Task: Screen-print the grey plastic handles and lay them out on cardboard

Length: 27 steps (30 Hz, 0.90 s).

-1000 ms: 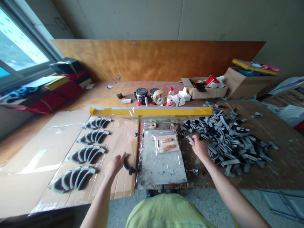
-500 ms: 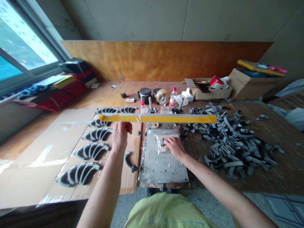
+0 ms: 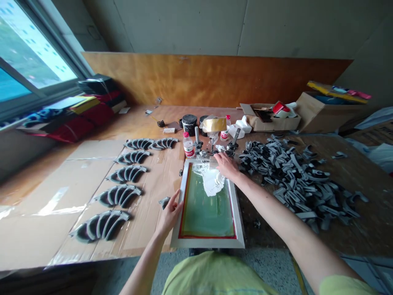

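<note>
On the worktable (image 3: pixel 138 125), left-hand fingers (image 3: pixel 175 196) touch the silver frame's (image 3: pixel 211 243) left side.

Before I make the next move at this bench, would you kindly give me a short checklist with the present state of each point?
1. Frame lying down: ok; the silver frame lies down in front of you.
2. Left hand placed: ok; the left hand is at the frame's left edge.
3. Right hand's grip: cannot tell; the right hand is at the far end, its hold unclear.
4. White paste in place: ok; the white paste sits on the far part of the green screen.
5. Space by left fingers free: not ok; a grey piece lies close by.
6. Anything beneath the screen: cannot tell; hidden.
</note>
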Tool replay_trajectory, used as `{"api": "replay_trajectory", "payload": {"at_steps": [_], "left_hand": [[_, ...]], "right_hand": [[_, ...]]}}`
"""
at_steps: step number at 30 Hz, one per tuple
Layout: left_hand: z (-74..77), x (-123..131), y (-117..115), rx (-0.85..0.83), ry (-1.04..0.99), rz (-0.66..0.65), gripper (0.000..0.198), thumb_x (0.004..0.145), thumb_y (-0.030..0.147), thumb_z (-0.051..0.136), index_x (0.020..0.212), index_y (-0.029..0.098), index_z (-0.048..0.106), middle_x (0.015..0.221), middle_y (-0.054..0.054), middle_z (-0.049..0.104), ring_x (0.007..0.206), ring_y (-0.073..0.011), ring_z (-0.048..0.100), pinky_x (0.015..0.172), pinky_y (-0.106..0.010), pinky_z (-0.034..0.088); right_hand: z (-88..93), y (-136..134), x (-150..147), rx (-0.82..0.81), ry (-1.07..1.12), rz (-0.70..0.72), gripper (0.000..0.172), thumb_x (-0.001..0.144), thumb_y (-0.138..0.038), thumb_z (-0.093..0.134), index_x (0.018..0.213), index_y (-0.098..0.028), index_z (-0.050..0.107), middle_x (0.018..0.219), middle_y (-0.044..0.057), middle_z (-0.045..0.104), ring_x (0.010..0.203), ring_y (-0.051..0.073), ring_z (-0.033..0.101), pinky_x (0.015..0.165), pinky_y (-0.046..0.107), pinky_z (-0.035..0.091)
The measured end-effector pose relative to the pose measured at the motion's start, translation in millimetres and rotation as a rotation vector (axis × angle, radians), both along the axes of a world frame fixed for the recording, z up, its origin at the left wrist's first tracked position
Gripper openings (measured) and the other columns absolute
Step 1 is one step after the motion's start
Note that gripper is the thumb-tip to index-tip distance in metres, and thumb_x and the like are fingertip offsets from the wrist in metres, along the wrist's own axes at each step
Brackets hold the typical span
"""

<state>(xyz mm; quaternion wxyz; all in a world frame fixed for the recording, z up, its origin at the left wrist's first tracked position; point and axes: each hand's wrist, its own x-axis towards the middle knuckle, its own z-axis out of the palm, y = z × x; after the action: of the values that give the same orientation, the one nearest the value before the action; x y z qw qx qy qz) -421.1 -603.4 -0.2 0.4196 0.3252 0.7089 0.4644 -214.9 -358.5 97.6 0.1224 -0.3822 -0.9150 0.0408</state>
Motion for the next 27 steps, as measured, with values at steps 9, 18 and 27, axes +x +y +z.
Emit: {"api": "replay_trajectory", "payload": {"at_steps": [9, 18, 27], "left_hand": [[-9.1, -3, -3, -0.017, -0.083, -0.007, 0.082, 0.077, 0.065, 0.060, 0.144, 0.019, 0.044, 0.066, 0.006, 0.049, 0.058, -0.0120, 0.046, 0.053, -0.023, 0.036], [-10.0, 0, -3, 0.006, -0.090, 0.020, 0.080, 0.076, 0.066, 0.061, 0.139, 0.018, 0.049, 0.067, 0.005, 0.051, 0.058, -0.0125, 0.049, 0.053, -0.023, 0.037], [6.8, 3, -3, -0.019, -0.112, 0.051, 0.085, 0.070, 0.069, 0.064, 0.137, 0.018, 0.051, 0.070, 0.003, 0.059, 0.061, -0.0150, 0.057, 0.055, -0.025, 0.043]], "right_hand": [[-27.9, -46, 31, -0.090, -0.122, 0.283, 0.025, 0.080, 0.000, 0.050, 0.084, -0.018, 0.067, 0.087, 0.006, 0.069, 0.089, 0.020, 0.059, 0.071, 0.027, 0.043], [-14.9, -37, 36, -0.082, -0.028, 0.303, 0.021, 0.079, -0.001, 0.056, 0.084, -0.019, 0.067, 0.087, 0.004, 0.067, 0.087, 0.018, 0.057, 0.072, 0.026, 0.041], [-27.3, -59, 47, -0.107, 0.045, 0.337, 0.025, 0.085, -0.007, 0.058, 0.103, -0.020, 0.069, 0.094, 0.005, 0.069, 0.091, 0.019, 0.059, 0.080, 0.030, 0.048]]}}
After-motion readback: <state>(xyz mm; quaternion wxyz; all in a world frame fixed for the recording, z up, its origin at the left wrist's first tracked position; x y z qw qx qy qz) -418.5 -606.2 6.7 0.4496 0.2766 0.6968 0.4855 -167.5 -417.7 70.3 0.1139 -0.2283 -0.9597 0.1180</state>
